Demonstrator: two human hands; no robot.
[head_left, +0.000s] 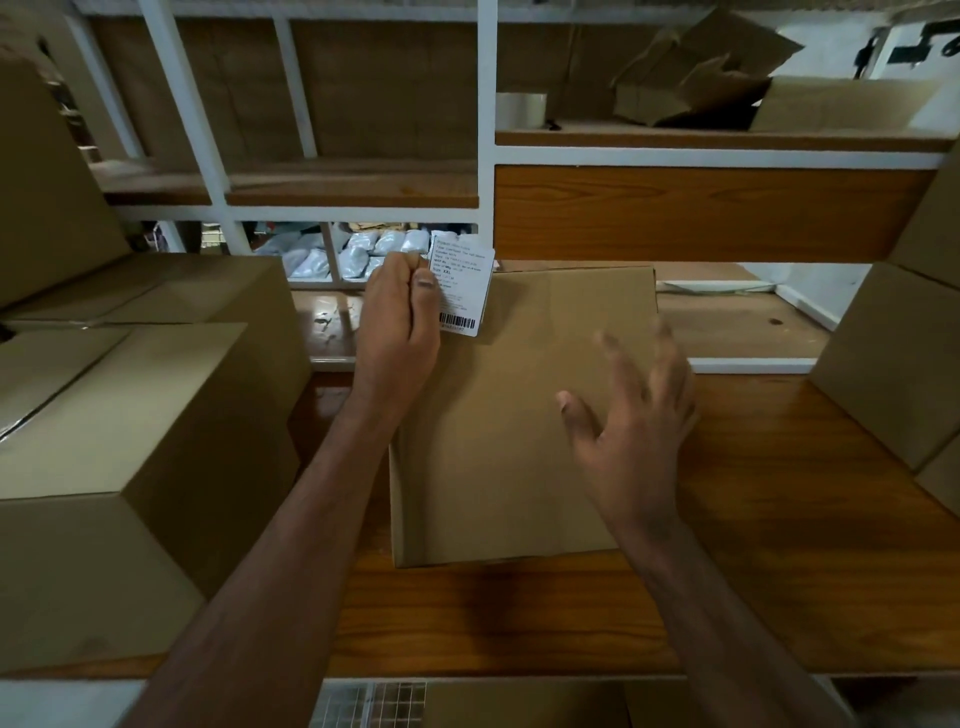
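Label (462, 283) pinched by the left hand (400, 322); right hand (631, 421) hovers, fingers spread, over the box (493, 457). Better to steady the box first, then smooth the label down from one edge.

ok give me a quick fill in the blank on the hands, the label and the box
1. The left hand pinches a white label that has a ____ printed near its bottom edge.
2. The right hand, with its fingers spread over the cardboard box, holds ____.
3. The cardboard box lies flat on a ____ table.

Missing words: barcode; nothing; wooden
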